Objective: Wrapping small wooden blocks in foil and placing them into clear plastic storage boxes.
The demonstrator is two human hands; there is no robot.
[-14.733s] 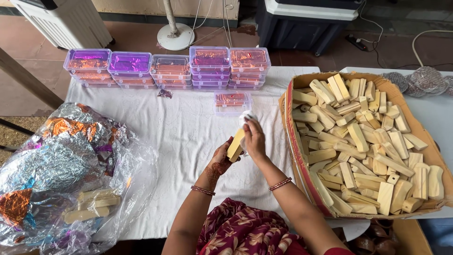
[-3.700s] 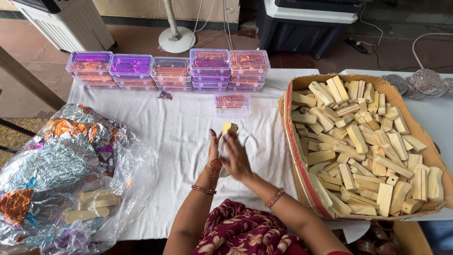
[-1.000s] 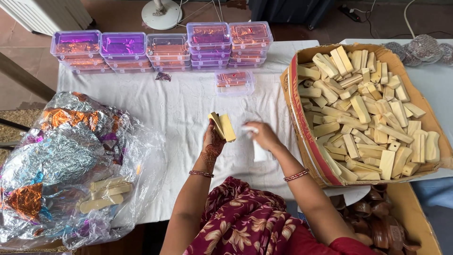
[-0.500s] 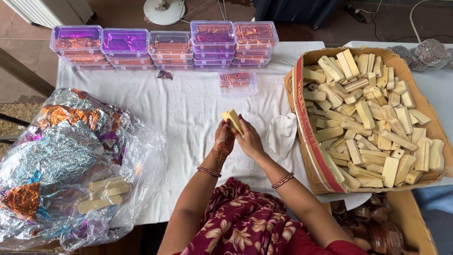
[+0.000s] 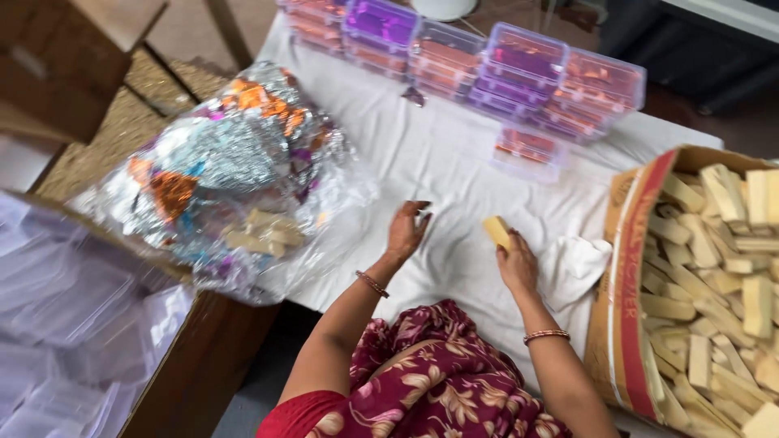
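From the head camera, the right hand [image 5: 516, 264] holds a pale yellow bar [image 5: 497, 232] pinched between thumb and fingers above the white tablecloth [image 5: 454, 170]. The bar's long axis tilts up and away toward the far left, its free end pointing at the stacked plastic boxes [image 5: 519, 73]. The left hand [image 5: 406, 230] hovers empty just left of it, fingers spread and slightly curled. A crumpled white cloth [image 5: 573, 268] lies just right of the right hand, against the cardboard box of bars [image 5: 714, 276]. A clear bag of shiny foil wrappers [image 5: 231, 170] sits to the left, and a single lidded plastic box [image 5: 529, 151] stands beyond the bar.
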